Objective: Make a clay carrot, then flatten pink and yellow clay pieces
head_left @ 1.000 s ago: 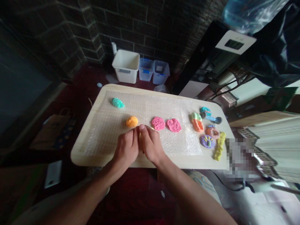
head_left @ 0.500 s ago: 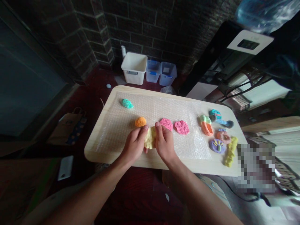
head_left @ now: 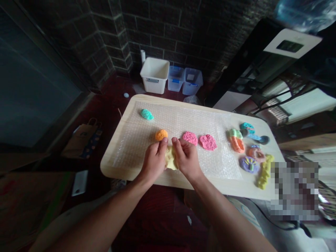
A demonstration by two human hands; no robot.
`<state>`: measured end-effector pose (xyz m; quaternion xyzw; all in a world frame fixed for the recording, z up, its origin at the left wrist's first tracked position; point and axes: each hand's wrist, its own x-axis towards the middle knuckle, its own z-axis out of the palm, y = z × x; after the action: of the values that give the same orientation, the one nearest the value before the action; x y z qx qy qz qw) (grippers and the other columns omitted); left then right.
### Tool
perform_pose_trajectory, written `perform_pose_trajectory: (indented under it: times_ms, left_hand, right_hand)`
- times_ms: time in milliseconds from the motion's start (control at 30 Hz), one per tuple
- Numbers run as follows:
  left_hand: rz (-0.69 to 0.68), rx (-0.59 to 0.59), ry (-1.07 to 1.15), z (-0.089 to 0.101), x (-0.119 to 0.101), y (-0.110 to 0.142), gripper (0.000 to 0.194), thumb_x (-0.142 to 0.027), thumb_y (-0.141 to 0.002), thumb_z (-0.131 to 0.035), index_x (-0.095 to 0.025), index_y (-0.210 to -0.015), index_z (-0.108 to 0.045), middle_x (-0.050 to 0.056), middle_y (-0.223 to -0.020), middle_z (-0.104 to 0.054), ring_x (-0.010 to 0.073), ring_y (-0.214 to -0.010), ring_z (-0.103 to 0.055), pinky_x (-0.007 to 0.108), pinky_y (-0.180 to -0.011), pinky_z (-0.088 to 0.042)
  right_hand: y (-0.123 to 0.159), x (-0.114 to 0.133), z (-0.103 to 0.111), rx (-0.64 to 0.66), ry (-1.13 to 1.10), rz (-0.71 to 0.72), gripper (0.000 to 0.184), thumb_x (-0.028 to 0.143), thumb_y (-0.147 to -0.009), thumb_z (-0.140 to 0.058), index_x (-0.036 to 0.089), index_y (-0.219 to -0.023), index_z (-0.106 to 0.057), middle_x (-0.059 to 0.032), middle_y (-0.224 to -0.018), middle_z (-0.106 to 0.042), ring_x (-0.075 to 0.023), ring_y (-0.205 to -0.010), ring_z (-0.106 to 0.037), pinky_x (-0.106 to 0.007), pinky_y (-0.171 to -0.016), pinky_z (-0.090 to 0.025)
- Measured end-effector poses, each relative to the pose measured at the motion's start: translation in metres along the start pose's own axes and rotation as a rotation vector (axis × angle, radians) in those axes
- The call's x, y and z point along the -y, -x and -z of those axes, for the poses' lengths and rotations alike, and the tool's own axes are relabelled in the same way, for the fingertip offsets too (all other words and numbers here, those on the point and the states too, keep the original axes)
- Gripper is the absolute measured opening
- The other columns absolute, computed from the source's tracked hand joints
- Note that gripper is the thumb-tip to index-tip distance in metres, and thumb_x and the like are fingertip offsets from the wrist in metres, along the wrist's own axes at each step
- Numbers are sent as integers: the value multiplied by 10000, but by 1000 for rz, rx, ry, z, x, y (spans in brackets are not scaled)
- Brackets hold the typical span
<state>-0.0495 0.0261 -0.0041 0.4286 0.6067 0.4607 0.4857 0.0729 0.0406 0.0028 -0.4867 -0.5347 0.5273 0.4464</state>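
Note:
A pale yellow piece of modelling clay (head_left: 171,158) is gripped between my two hands, above the near part of the table. My left hand (head_left: 155,159) pinches its left side, thumb on top. On its right side my right hand (head_left: 187,156) closes the same way, fingers curled beneath. Just beyond my left hand sits an orange clay lump (head_left: 161,134). Past my right hand lie a pink clay piece (head_left: 190,138) and a second, flattened pink piece (head_left: 208,142). A teal clay lump (head_left: 147,114) rests farther off at the left.
Bubble wrap (head_left: 173,115) covers much of the wooden table (head_left: 110,164). At the right end are several coloured clay shapes, among them a purple disc (head_left: 249,164) and a yellow strip (head_left: 265,172). Storage bins (head_left: 155,75) stand on the floor beyond.
The yellow clay has shifted in my fingers and hangs a little lower, with less of it showing between my thumbs. The whole view has slid slightly; the clay on the table stays put.

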Motion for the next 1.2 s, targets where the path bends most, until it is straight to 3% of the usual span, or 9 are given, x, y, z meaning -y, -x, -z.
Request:
perform_pose_trajectory:
  times_ms: [133, 233, 433, 567, 667, 767, 867, 1100, 1200]
  left_hand:
    - [55, 210, 165, -1, 3, 4, 556, -714, -985, -492, -218, -743, -558, -19, -579, -544, 139, -423, -546, 239, -376, -404]
    - [-33, 234, 105, 0, 4, 7, 425, -607, -1001, -553, -226, -814, -541, -40, -633, -542, 125, -449, -548, 228, -405, -409]
    - [-275, 197, -230, 7, -2, 5, 288, -380, -1000, -527, -205, -778, -583, 22, -699, -622, 167, -650, -608, 269, -599, -458]
    - [-47, 205, 33, 3, -6, 8, 398, -538, -977, -571, -200, -769, -605, 11, -687, -571, 167, -613, -578, 246, -499, -429]
    - [153, 232, 386, -5, -7, 12, 435, -624, -922, -652, -195, -854, -634, -3, -710, -564, 150, -570, -544, 227, -432, -412]
    - [176, 276, 505, -10, -5, 14, 414, -580, -884, -740, -181, -861, -634, 18, -774, -609, 161, -657, -597, 247, -522, -513]
    - [83, 213, 360, -8, 0, 12, 374, -538, -908, -728, -177, -868, -637, 22, -798, -631, 159, -693, -616, 256, -598, -542]
    - [-233, 198, -278, 11, 2, 5, 197, -286, -940, -608, -198, -771, -559, -24, -654, -538, 129, -574, -490, 250, -542, -352]
    - [-231, 253, -268, 10, 2, 5, 245, -313, -972, -565, -199, -756, -546, -19, -649, -533, 132, -579, -486, 253, -542, -357]
  right_hand:
    - [1, 1, 6, -106, 106, -21, 578, 704, -1002, -532, 232, -672, -481, 40, -553, -442, -100, -457, -374, -239, -415, -269]
    - [-1, 4, 13, -128, 195, -4, 596, 699, -1016, -510, 220, -662, -493, 28, -573, -456, -111, -510, -417, -240, -451, -310]
    - [-6, 7, 20, 136, 156, -62, 627, 749, -961, -565, 199, -661, -557, 22, -585, -480, -107, -517, -426, -240, -457, -330]
    - [-5, 6, 11, 194, -67, -149, 637, 793, -906, -597, 207, -657, -564, 26, -549, -510, -99, -441, -441, -234, -417, -379]
    - [-4, 4, 6, 81, -51, -122, 602, 762, -933, -590, 221, -673, -552, 43, -504, -492, -96, -381, -410, -228, -368, -338]
    - [-5, 1, 7, -105, 119, 5, 607, 722, -987, -539, 230, -633, -493, 40, -500, -460, -98, -402, -401, -231, -375, -277]
    - [-6, 1, 13, -197, 232, 70, 620, 692, -1030, -482, 230, -616, -455, 30, -534, -446, -108, -470, -396, -247, -428, -270]
    - [-6, 9, 22, -28, 380, 75, 586, 661, -1034, -518, 208, -663, -540, 14, -583, -514, -120, -534, -455, -268, -502, -293]
    - [-7, 6, 20, 4, 456, 83, 635, 634, -1056, -476, 219, -575, -474, 19, -506, -463, -102, -461, -383, -284, -471, -222]
